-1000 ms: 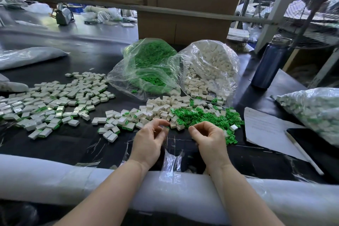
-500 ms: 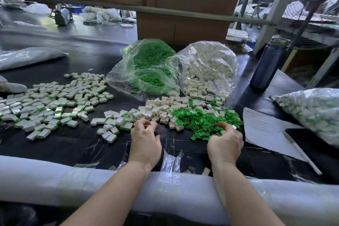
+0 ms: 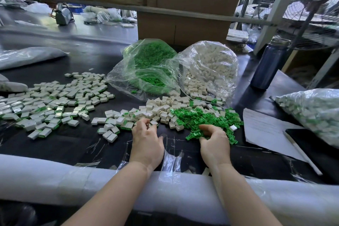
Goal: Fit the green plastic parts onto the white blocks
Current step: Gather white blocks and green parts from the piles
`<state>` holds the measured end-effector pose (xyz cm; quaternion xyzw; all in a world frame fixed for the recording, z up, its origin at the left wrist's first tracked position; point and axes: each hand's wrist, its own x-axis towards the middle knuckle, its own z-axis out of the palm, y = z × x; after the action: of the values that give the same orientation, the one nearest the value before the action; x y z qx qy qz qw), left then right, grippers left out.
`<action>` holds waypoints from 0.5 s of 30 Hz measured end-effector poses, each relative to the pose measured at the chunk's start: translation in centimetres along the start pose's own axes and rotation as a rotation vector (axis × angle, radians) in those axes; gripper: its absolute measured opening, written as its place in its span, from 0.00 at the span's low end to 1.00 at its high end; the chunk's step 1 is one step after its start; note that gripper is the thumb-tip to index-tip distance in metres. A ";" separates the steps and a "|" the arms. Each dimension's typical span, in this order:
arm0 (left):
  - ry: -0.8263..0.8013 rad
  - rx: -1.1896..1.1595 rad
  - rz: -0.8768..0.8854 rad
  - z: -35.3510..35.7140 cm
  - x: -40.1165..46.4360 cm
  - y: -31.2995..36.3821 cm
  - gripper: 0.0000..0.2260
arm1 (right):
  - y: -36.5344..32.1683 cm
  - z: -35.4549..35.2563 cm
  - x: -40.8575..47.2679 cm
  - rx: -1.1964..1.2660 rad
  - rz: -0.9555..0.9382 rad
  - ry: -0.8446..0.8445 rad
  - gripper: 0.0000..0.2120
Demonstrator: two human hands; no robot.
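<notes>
Table (image 3: 77, 145): dark worktop w/ white foam roll along near edge; both forearms cross over it.
Bags: green-part bag (image 3: 148, 68) & white-block bag (image 3: 211, 68) at far centre, mouths spilled toward the near side.
Done pile (image 3: 47, 104): far left, blocks already showing green edges; lots finished, but lots of loose stock left.
White blocks (image 3: 161, 110): loose heap at centre, just beyond left hand.
Green parts (image 3: 203, 119): loose heap right of the blocks, touching them.
Right hand (image 3: 214, 143): a sec ago both hands were together at centre; now it's out right at the near edge of the green heap, fingers curled into the parts. Holding one? Can't tell.
Left hand (image 3: 146, 141): moved left to the blocks, fingertips curled on one at the heap's near edge; a firm grip isn't clear.
Meaning: prob. last pair done, now fetching the next green part + block.
</notes>
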<state>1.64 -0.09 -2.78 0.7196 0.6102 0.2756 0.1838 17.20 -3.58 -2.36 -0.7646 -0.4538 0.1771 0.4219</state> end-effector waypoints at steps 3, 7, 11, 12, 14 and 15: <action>-0.012 0.007 0.018 0.0 0.0 0.0 0.18 | -0.3 0.1 -0.2 0.036 -0.066 -0.035 0.14; -0.023 0.024 0.043 0.2 0.0 -0.1 0.18 | -0.3 0.0 -0.1 0.006 -0.084 0.094 0.11; -0.028 0.060 0.043 0.3 0.1 -0.3 0.18 | 0.1 -0.3 0.1 -0.052 -0.019 0.156 0.12; -0.025 0.067 0.042 0.3 0.1 -0.3 0.18 | 0.1 -0.2 0.1 -0.064 -0.020 0.147 0.12; -0.020 0.075 0.045 0.3 0.1 -0.2 0.17 | 0.1 -0.1 0.0 -0.083 -0.038 0.121 0.13; -0.020 0.080 0.051 0.2 0.1 -0.2 0.18 | 0.1 -0.1 0.0 -0.092 -0.057 0.107 0.13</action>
<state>1.63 0.02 -3.07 0.7444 0.6005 0.2482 0.1538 17.29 -3.64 -2.41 -0.7784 -0.4596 0.1030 0.4149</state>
